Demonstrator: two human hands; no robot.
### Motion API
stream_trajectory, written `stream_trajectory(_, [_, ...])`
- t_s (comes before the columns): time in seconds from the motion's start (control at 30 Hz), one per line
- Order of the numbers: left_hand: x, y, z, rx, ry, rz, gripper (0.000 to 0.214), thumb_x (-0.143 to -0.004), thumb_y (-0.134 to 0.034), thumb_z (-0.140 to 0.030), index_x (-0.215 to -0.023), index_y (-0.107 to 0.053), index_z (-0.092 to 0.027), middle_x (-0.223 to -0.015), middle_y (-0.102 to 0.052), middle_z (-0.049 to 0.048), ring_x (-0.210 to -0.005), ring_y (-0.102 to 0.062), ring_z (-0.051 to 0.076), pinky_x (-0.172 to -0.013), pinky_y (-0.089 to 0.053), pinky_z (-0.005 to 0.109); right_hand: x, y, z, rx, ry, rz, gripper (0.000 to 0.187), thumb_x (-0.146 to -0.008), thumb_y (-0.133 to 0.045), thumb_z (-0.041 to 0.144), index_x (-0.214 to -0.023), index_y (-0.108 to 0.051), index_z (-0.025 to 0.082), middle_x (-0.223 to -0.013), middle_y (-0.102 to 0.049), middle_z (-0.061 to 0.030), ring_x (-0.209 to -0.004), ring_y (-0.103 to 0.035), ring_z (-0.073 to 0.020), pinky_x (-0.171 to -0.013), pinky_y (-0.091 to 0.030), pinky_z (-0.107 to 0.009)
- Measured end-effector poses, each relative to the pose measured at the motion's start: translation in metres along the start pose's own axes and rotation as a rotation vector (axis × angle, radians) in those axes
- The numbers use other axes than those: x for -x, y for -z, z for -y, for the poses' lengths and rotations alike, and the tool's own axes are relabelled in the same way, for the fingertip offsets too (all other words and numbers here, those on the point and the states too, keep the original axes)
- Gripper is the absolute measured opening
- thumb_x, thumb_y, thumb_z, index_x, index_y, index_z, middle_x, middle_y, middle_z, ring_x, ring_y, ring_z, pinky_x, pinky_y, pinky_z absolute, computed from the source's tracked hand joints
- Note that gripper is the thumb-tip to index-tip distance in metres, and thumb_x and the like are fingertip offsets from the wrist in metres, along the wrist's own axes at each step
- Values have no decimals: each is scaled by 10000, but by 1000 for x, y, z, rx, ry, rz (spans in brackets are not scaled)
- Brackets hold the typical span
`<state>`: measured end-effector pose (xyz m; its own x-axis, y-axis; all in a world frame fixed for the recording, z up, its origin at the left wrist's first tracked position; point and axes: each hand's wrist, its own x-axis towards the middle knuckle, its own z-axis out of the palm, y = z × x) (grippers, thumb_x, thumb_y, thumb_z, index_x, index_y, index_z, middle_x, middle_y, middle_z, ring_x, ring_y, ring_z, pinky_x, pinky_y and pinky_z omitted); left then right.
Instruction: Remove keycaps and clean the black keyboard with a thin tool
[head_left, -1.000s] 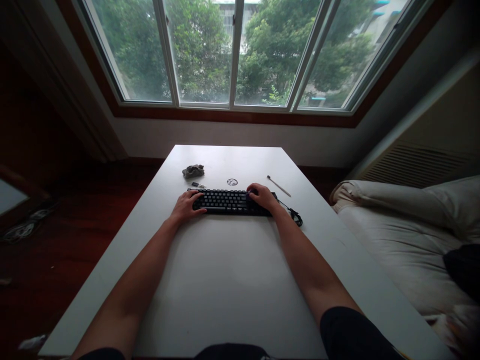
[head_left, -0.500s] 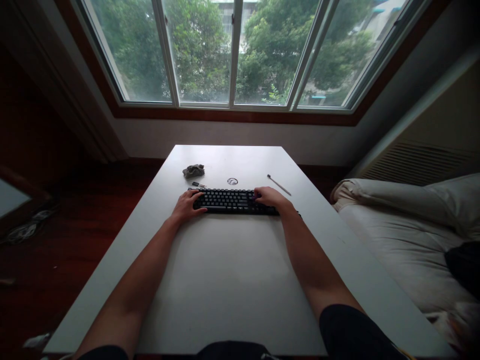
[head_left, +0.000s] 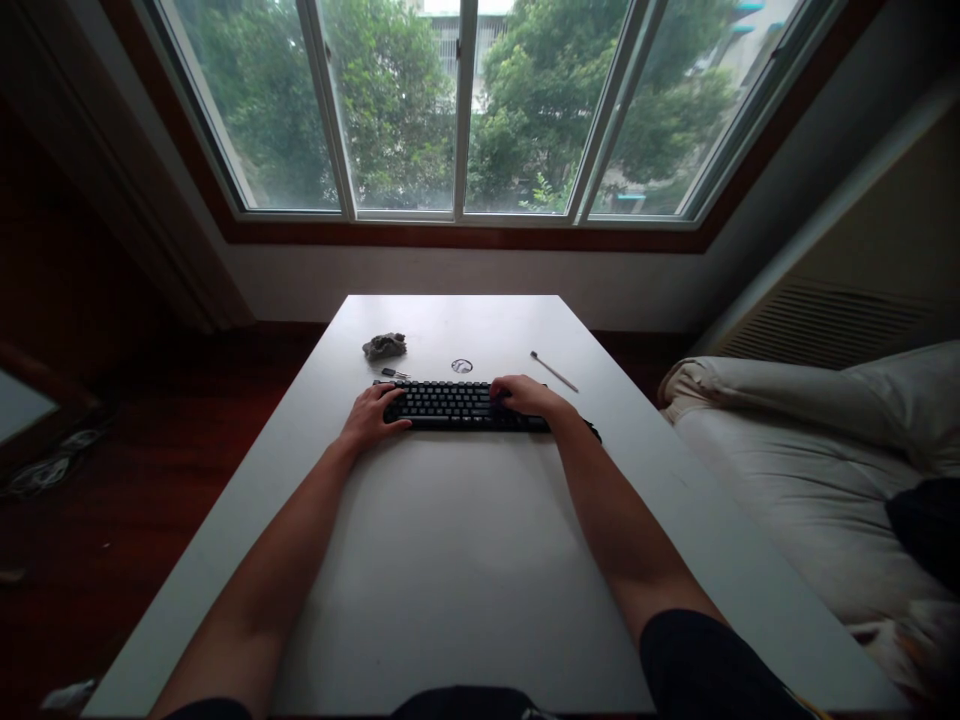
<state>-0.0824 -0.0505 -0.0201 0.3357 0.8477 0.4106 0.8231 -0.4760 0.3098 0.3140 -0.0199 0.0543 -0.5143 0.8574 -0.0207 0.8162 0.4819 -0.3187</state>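
Observation:
A black keyboard lies across the far half of a white table. My left hand grips its left end, thumb along the front edge and fingers over the corner. My right hand rests on the keys at the right part, fingers curled and pointing left; whatever sits under the fingertips is too small to make out. The keyboard's dark cable pokes out beside my right wrist.
Behind the keyboard lie a grey crumpled lump, a small dark tool, a round disc and a thin stick. A pale cushioned bed or sofa stands right of the table. Dark wooden floor lies to the left, a wide window beyond.
My right hand slid right along the keys, then back a little to the left. My left hand has stayed on the keyboard's left end.

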Motion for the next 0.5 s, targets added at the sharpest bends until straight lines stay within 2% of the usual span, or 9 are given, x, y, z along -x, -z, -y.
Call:
stream_trajectory(0.13, [0, 0, -1, 4, 3, 1, 704, -797, -724, -634, -1414, -600, -317, -1467, -535, 86, -1364, -474, 358, -1170, -385, 548, -3, -3, 2, -5, 32, -66, 305, -827, -654, 168, -1123, -707, 214, -1129, -699, -70, -998, -636, -184, -856, -448, -235])
stream_trajectory(0.33, [0, -1, 1, 3, 4, -1, 720, -787, -733, -635, -1418, -597, -316, -1473, -530, 88, -1358, -482, 355, -1168, -385, 546, 0, -3, 0, 168, -253, 23, 285, -817, -709, 321, -1090, -715, 237, -1107, -715, -86, -967, -642, -232, -735, -424, -266])
stream_trajectory(0.5, [0, -2, 2, -4, 0, 0, 720, -793, -722, -647, -1417, -599, -309, -1474, -529, 90, -1358, -482, 351, -1168, -387, 539, 5, 0, -5, 223, -386, 58, 297, -812, -686, 289, -1104, -704, 242, -1097, -730, -106, -943, -654, -251, -685, -409, -286])
